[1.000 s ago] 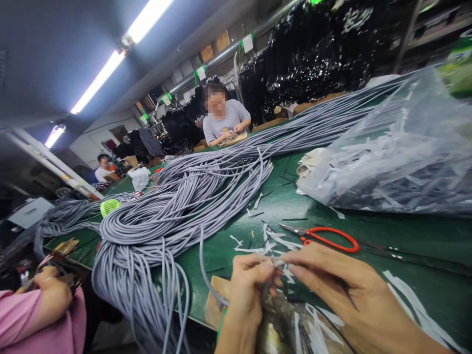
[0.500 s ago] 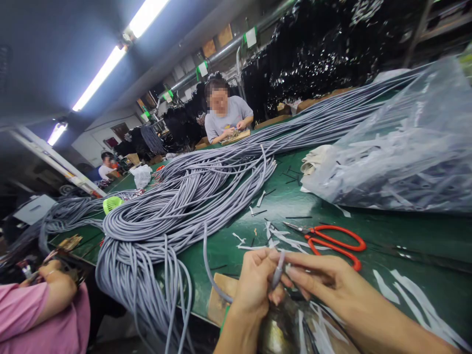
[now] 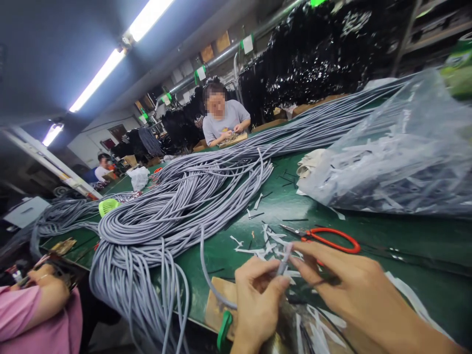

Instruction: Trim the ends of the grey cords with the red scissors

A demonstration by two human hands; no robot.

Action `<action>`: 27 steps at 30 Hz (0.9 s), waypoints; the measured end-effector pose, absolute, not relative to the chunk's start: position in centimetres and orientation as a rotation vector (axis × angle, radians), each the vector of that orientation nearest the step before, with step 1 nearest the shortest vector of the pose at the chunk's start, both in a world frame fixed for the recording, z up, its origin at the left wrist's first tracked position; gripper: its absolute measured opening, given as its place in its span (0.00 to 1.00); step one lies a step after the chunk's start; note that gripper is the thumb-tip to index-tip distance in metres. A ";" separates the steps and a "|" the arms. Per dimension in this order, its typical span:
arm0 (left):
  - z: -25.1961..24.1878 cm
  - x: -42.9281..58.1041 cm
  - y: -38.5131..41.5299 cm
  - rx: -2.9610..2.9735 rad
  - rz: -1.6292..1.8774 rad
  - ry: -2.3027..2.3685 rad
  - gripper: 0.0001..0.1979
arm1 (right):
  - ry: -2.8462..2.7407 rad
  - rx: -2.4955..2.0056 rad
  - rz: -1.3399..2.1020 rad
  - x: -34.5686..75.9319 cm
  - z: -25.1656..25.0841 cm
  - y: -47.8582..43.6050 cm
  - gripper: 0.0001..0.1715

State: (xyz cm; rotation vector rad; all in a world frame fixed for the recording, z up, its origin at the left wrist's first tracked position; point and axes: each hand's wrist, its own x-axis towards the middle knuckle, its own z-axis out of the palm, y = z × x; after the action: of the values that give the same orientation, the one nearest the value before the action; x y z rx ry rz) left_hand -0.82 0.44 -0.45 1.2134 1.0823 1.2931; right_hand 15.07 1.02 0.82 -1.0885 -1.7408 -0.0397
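The left hand point(image 3: 258, 300) is closing its grip around a grey cable point(image 3: 286, 256), pinching it just below the free end, which is sticking up between the two hands at the near edge of the table point(image 3: 424, 241). The right hand point(image 3: 346, 285) is reaching across with its fingertips point(image 3: 297, 255) at that tip. Whether its grip is clamping the tip or only touching it cannot be told. From the left hand the cable is looping down over a wooden board point(image 3: 215, 304) and rising to join the big pile of cables point(image 3: 177, 206) that is spilling over the table's edge.

Working a cable end like this seems to be going best when the left hand is pinching close to the tip, so the short stub is not bending away, and the right fingertips are pulling straight along the cable, not sideways. The slack loop is helping: it is taking the weight of the pile off the end.

Red-handled scissors point(image 3: 332, 241) are lying just beyond the hands among white paper strips point(image 3: 271, 245). A clear plastic bag point(image 3: 398, 157) of scraps is sitting further right. A co-worker's pink sleeve point(image 3: 33, 319) is showing at the lower left.
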 end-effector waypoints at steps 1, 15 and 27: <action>-0.7 -1.1 0.5 1.262 1.292 1.083 0.14 | -1.728 -1.115 -0.126 15.4 1.1 1.0 0.14; -1.1 -1.3 -0.2 1.539 1.291 1.155 0.20 | -1.981 -0.961 -0.493 16.0 2.7 1.1 0.21; -3.0 -2.1 0.3 1.467 1.305 1.155 0.19 | -1.970 -0.901 0.228 15.4 1.4 0.5 0.17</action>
State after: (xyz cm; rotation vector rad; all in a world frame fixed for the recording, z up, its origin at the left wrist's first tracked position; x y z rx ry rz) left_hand -2.11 0.27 -3.04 1.4668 1.1555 1.3047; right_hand 15.40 0.55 1.41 -0.9005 -1.9702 0.2281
